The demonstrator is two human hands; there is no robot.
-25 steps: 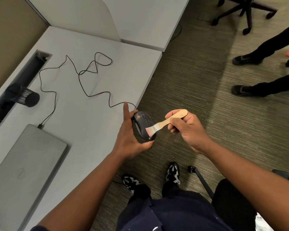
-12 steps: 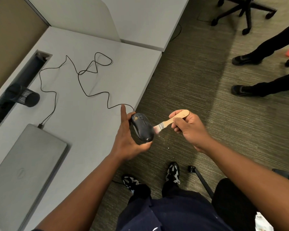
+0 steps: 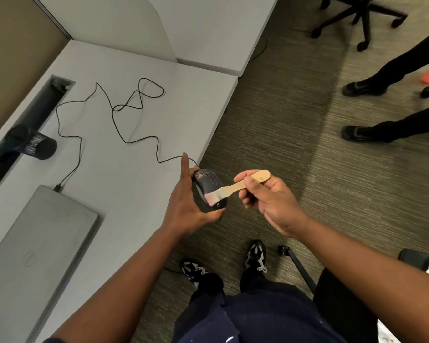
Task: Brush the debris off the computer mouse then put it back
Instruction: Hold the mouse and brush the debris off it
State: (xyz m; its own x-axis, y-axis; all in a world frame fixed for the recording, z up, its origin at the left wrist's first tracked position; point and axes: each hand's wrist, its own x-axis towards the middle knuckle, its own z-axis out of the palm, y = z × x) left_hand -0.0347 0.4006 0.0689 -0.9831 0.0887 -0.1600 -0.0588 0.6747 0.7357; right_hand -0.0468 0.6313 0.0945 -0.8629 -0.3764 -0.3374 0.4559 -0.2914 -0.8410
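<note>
Even, soft indoor light, faint shadows, sharp centre, wide-angle bending at edges.

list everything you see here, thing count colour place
computer mouse: 1, black with tan debris specks, held off the desk edge
brush: 1, wooden handle, pale bristles on the mouse
cable: 1, black, looped across the desk
laptop: 1, grey, closed, near left of desk
desk: 1, light grey, left half
cylinder: 1, dark, by the desk slot
office chair base: 1, black, top right
bystander shoes: 2, black, right on carpet
left hand: holds mouse
right hand: holds brush
</note>
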